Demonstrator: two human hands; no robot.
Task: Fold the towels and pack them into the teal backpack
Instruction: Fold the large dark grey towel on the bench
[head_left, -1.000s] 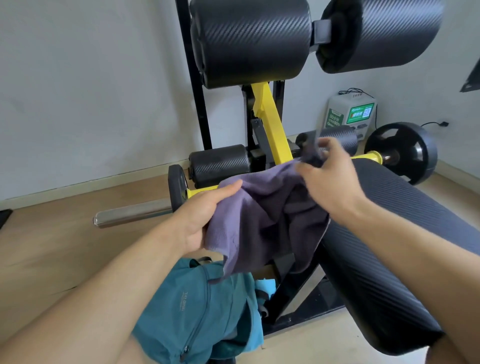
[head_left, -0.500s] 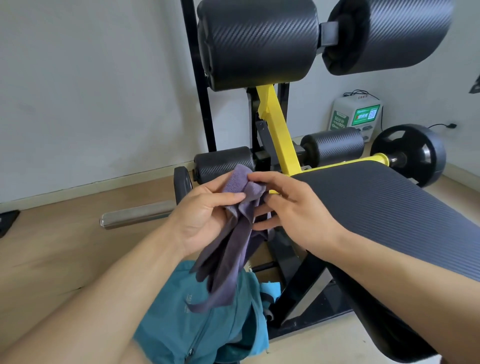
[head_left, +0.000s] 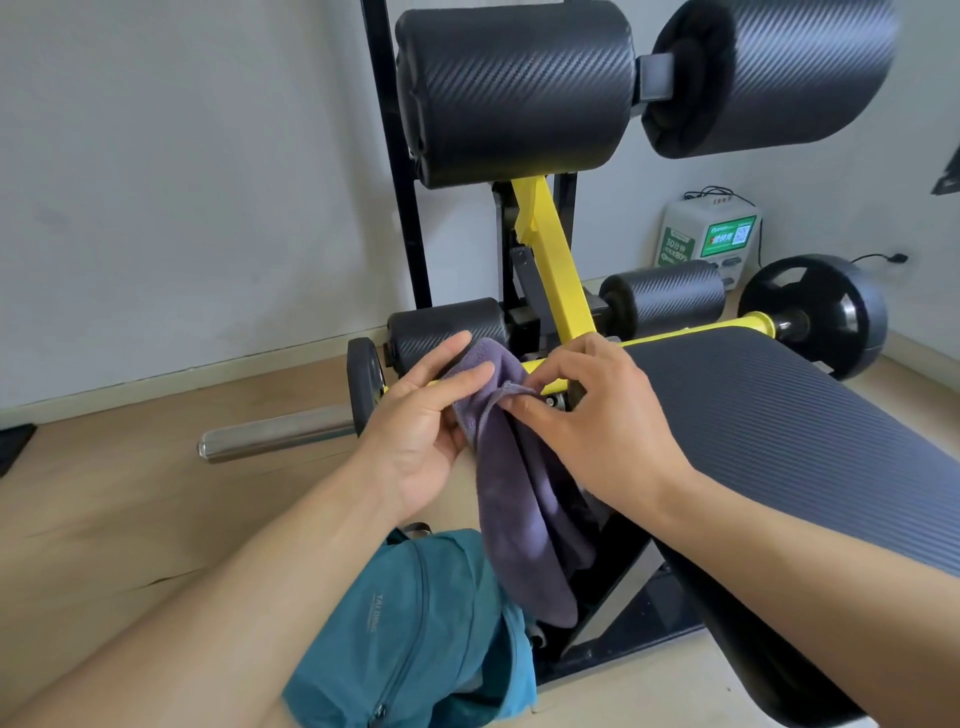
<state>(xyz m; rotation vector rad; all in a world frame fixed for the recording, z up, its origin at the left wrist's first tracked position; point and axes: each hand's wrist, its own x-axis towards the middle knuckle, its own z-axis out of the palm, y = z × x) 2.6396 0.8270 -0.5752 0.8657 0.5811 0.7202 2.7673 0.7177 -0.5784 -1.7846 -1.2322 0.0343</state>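
A purple towel (head_left: 524, 509) hangs folded lengthwise in the air above the teal backpack (head_left: 415, 634), which lies on the floor by my left forearm. My left hand (head_left: 426, 421) holds the towel's top corner between thumb and fingers. My right hand (head_left: 587, 421) pinches the top edge right beside it, fingertips almost touching the left hand. The towel's lower end dangles just over the backpack's right side.
A black padded bench (head_left: 779, 467) slopes away at the right. The yellow-and-black frame (head_left: 550, 260) with large roller pads (head_left: 514, 88) stands straight ahead. A weight plate (head_left: 815, 312), a steel bar (head_left: 275, 436) and a white charger box (head_left: 706, 244) lie around on the wooden floor.
The hands came together from a spread hold, doubling the towel so it hangs as a narrow strip. In the last half second the towel hangs longer and smoother.
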